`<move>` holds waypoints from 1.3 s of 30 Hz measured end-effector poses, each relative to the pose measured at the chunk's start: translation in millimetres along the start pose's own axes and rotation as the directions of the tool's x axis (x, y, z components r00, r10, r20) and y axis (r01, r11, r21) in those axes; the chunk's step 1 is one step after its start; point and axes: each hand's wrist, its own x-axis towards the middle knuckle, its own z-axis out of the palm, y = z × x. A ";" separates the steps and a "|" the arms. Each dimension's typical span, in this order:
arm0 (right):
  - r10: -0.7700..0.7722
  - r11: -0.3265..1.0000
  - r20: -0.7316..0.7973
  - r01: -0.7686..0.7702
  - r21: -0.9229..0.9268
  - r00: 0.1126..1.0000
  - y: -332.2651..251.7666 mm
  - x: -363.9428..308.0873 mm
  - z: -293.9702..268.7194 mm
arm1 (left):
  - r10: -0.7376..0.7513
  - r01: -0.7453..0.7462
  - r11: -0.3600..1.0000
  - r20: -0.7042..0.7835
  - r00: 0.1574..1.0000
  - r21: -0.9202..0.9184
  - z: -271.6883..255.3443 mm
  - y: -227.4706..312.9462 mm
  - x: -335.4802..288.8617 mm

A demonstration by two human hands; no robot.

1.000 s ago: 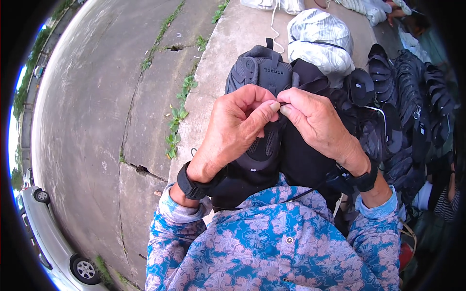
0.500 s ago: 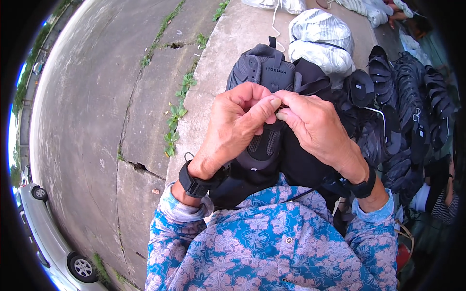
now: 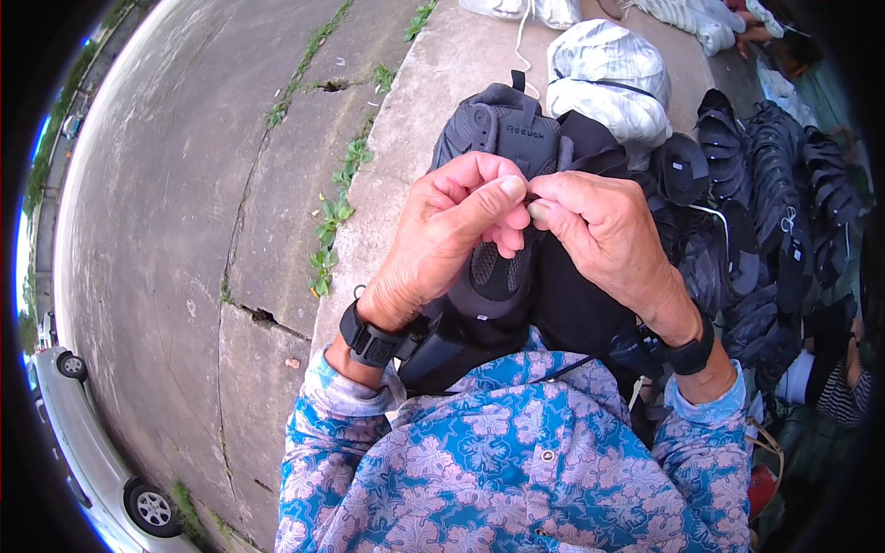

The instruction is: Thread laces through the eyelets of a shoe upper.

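Observation:
My left hand (image 3: 461, 221) and my right hand (image 3: 613, 235) meet in front of me, thumbs and fingertips pinched close together. A tiny dark thing shows between the fingertips, too small to make out. The lower fingers of the left hand hang loosely curled under its thumb. Just beneath both hands, a black shoe upper (image 3: 498, 134) lies over my dark-clothed lap. Mesh panels and a raised tongue show on it, and my hands cover its middle.
Stacks of black shoe uppers (image 3: 779, 184) lie at the right. Beyond my lap stands a white bundle tied with a dark band (image 3: 608, 78); a white cord (image 3: 524, 51) runs near it. Cracked concrete (image 3: 175, 184) and a parked silver car (image 3: 101, 452) are at the left. Another person's striped sleeve (image 3: 843, 396) shows far right.
The fingertips of my two hands have drawn slightly apart, and the left hand's lower fingers now show more below its thumb. The shoe upper stays in place.

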 end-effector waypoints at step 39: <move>0.417 0.860 -0.161 -0.331 0.389 0.894 -48.6 142.8 -98.5 | 0.598 -0.433 0.385 0.137 0.790 0.815 -26.9 -24.4 -1.1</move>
